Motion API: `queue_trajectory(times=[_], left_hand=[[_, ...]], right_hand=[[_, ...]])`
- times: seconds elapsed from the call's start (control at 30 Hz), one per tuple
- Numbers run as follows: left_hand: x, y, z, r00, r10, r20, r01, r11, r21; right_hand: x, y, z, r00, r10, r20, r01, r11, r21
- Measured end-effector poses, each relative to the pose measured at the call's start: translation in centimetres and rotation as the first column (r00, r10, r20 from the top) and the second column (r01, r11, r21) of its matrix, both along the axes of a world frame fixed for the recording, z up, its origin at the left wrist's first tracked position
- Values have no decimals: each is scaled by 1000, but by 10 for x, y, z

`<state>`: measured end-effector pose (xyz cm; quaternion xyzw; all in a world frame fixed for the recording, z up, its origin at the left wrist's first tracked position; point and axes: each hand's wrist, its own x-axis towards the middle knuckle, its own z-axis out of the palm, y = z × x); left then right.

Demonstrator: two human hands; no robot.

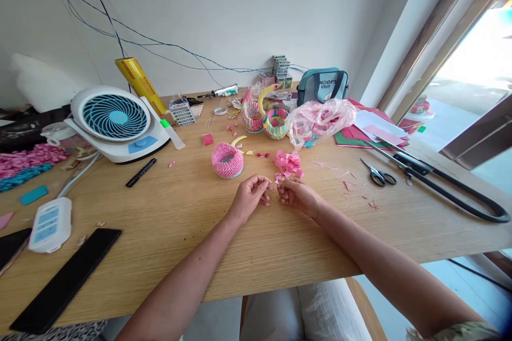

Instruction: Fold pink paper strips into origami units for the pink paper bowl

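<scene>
My left hand [251,197] is closed in a pinch above the table, just in front of the pink woven-looking paper basket [227,161]. Whatever sits between its fingertips is too small to make out. Close beside it, my right hand [298,196] pinches a small pink paper piece [278,177] between thumb and fingers. The fingertips of both hands face each other with a narrow gap. Directly behind my right hand lies a loose pile of folded pink paper pieces [288,162]. Small yellow and red scraps [250,153] lie between pile and basket.
Two folded-paper swans [275,123] stand farther back beside a plastic bag [320,117]. Scissors [378,175] and a long black-handled tool [432,170] lie at right. At left are a white fan [116,117], a black pen [141,172] and a dark flat slab [66,279].
</scene>
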<state>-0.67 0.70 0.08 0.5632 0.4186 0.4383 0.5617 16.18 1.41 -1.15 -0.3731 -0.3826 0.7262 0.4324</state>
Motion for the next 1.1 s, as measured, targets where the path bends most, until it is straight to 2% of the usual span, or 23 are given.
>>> queue_trajectory(times=[0.07,0.13,0.3,0.4,0.53,0.63,0.73,0.9,0.97,1.1], left_hand=[[1,-1,0,1000,13,-12,-13,999,53],[2,-1,-1,1000,24,-17,-22,996,81],[4,-3,-2,999,21,-41,-17,995,98],[4,-4,-2,996,9,-94,3,993,119],[2,-4,-4,972,58,-228,-4,972,234],[1,-3,-5,937,144,-319,-24,935,354],[0,0,-6,912,175,-372,-2,906,422],[-1,2,-9,928,131,-349,13,924,382],[-1,2,-11,948,100,-302,11,938,345],[-2,4,-11,986,46,-163,-6,972,236]], right_hand=[[1,0,2,998,-3,-66,-4,995,-103],[2,1,4,995,4,-97,-19,988,-154],[2,0,3,993,9,-116,-24,991,-133],[0,-2,0,996,-3,-85,-3,998,-63],[-3,-4,-3,999,-4,47,-1,994,110],[-4,-3,-6,987,-19,157,-22,967,255],[-4,0,-9,968,-67,240,-28,928,372],[-2,5,-12,928,-87,362,-95,884,457],[0,6,-13,910,-98,403,-120,869,480],[2,6,-9,899,-154,409,-91,850,519]])
